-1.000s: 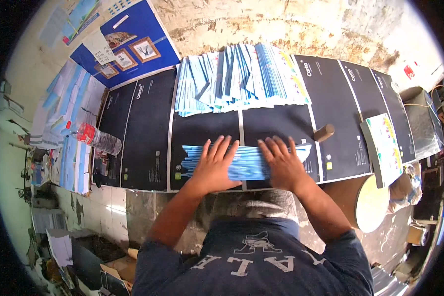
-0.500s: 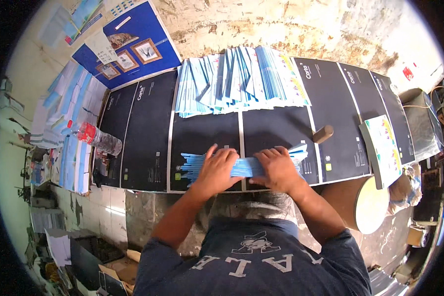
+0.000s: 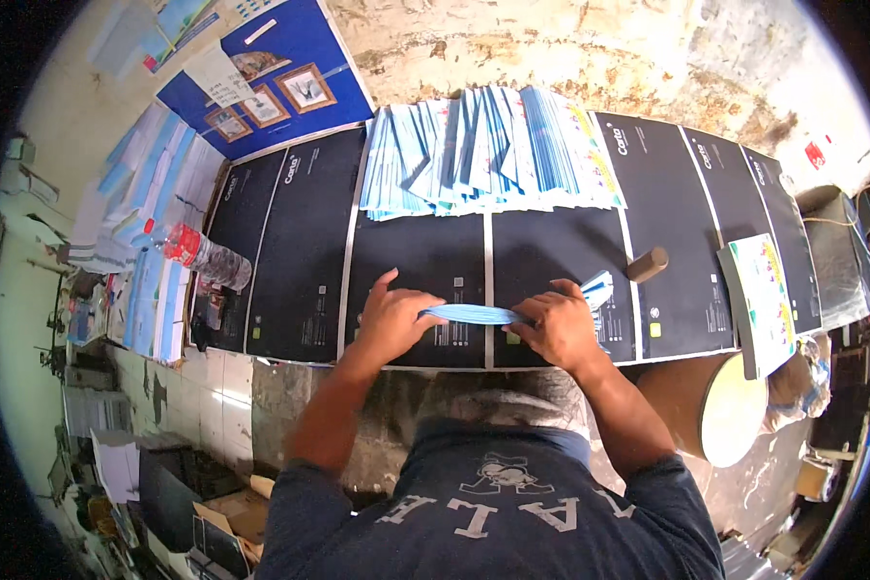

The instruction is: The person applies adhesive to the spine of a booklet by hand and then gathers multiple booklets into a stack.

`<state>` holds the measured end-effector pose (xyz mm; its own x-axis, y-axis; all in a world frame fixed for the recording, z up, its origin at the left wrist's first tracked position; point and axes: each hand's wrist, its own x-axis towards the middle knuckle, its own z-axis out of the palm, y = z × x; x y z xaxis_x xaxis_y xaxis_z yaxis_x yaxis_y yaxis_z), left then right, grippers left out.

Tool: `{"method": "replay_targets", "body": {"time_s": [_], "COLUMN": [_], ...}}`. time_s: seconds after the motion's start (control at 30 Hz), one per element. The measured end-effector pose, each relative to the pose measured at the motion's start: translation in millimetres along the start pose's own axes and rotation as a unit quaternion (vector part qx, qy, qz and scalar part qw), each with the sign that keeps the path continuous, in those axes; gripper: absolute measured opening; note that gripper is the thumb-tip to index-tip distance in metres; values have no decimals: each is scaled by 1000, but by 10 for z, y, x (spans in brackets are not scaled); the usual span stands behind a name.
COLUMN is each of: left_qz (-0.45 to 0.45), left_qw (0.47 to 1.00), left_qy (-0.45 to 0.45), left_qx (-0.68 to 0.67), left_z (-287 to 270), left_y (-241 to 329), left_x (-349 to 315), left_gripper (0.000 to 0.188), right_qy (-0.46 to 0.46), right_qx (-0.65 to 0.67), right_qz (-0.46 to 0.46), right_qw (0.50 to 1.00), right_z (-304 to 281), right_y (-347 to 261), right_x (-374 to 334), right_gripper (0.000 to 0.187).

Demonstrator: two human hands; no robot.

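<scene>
Bunched narrower than before, layered blue paper (image 3: 472, 314) forms a smooth, slim strip over the black counter (image 3: 541, 246), fingers of left hand (image 3: 389, 322) and right hand (image 3: 563, 327) grasping it, edges fanning beyond the right.

left end of blue sheaf (image 3: 472, 314) apparently hidden by left hand (image 3: 392, 321), dark shirt (image 3: 493, 527) cut off below

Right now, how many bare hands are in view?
2: the left hand grips the left part of a thin, blue-edged paper bundle; the right hand grips its right part. No other hands show.
</scene>
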<state>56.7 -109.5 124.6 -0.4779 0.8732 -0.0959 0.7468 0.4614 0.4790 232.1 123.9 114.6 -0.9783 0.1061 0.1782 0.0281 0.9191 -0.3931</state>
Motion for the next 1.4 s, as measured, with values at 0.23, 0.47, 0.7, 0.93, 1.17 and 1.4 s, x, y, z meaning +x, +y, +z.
{"method": "replay_targets", "body": {"time_s": [0.23,0.47,0.7,0.93,1.17,1.4], "left_qz": [10,-64,-29,111,-40,-35], "left_qw": [997,938,887,922,912,916], "left_qy": [76,137,-26,163,196,211], "left_qx": [5,-312,-460,-334,-358,-339], "left_z": [-136,-34,668,668,845,790], "left_y": [-361,-979,-740,-472,-673,-644], "left_x": [-125,-471,-367,-69,114,77], "left_gripper": [28,107,161,140,25,26], "right_qy": [13,-50,-116,-90,-62,-61], "right_qx": [27,3,-141,-96,-60,-17], "right_qz": [1,-6,-24,-24,-26,75], "right_qw": [1000,999,983,991,996,995], "right_z": [-41,-43,47,64,-105,-360], "right_y": [-22,-6,-89,-71,328,744], "right_x": [62,83,100,143,-41,-416], "right_gripper": [28,33,82,60,62,50]}}
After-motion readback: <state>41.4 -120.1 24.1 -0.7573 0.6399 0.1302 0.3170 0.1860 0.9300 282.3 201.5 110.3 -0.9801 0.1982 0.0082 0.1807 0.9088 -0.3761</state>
